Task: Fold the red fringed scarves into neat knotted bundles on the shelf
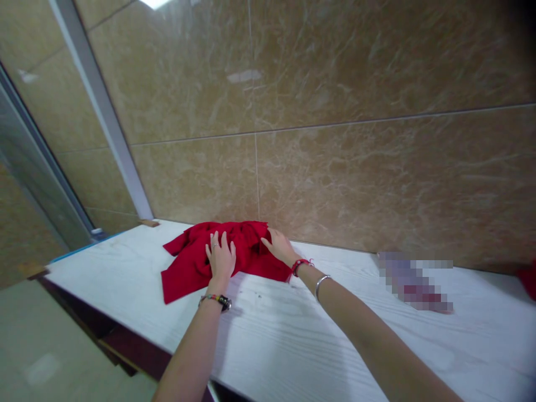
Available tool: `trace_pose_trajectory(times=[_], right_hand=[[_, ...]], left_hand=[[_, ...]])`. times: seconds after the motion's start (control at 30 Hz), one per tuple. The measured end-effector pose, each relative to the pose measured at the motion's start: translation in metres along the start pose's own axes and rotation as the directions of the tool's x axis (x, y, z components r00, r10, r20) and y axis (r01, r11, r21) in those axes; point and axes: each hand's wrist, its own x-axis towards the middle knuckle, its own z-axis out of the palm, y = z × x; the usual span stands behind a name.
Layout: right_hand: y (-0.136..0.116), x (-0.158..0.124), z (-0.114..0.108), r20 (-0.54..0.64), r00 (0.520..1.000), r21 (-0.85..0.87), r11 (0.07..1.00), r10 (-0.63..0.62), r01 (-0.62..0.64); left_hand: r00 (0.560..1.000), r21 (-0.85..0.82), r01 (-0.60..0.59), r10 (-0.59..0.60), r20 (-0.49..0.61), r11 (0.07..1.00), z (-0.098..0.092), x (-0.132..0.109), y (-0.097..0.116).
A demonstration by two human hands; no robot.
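A crumpled red cloth [188,273], perhaps a garment, lies bunched on the white wood-grain tabletop [268,335] close to the wall. My left hand [221,258] rests on the middle of the cloth, its fingers spread and a ring on one of them. At the cloth's right end is my right hand [280,245], touching it with the thumb held apart from the fingers. Part of the right fingers is hard to make out. Folds hide much of the cloth's shape.
A tan marble-tiled wall [377,184] rises along the table's back edge. To the right lies a pixelated flat item [414,285], with another red thing [528,279] at the far right edge. A small brown block [149,223] sits at the back left corner.
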Motion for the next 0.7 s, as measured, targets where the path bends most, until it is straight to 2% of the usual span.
trace_pose_trajectory(times=[0.13, 0.23, 0.4, 0.57, 0.7], right_hand=[[-0.022, 0.016, 0.001, -0.027, 0.999, -0.014, 0.999, -0.046, 0.046], [-0.033, 0.025, 0.001, -0.006, 0.998, -0.035, 0.998, -0.059, 0.059], [-0.023, 0.028, -0.010, 0.035, 0.999, -0.022, 0.999, -0.027, 0.027], [-0.002, 0.005, -0.050, -0.017, 1.000, 0.013, 1.000, -0.009, 0.009], [0.016, -0.013, -0.101, -0.107, 0.994, 0.028, 1.000, 0.010, -0.007]], left_hand=[[0.999, 0.026, 0.033, -0.033, 0.004, 0.999, 0.003, -0.001, 0.000], [0.999, 0.050, 0.047, -0.047, 0.008, 0.998, 0.006, -0.002, -0.003], [0.997, 0.068, 0.046, -0.050, 0.064, 0.997, 0.011, -0.005, -0.011], [0.998, 0.065, 0.019, -0.023, 0.060, 0.998, 0.010, -0.005, -0.008], [1.000, 0.034, -0.002, 0.002, -0.007, 0.999, 0.003, -0.004, -0.002]])
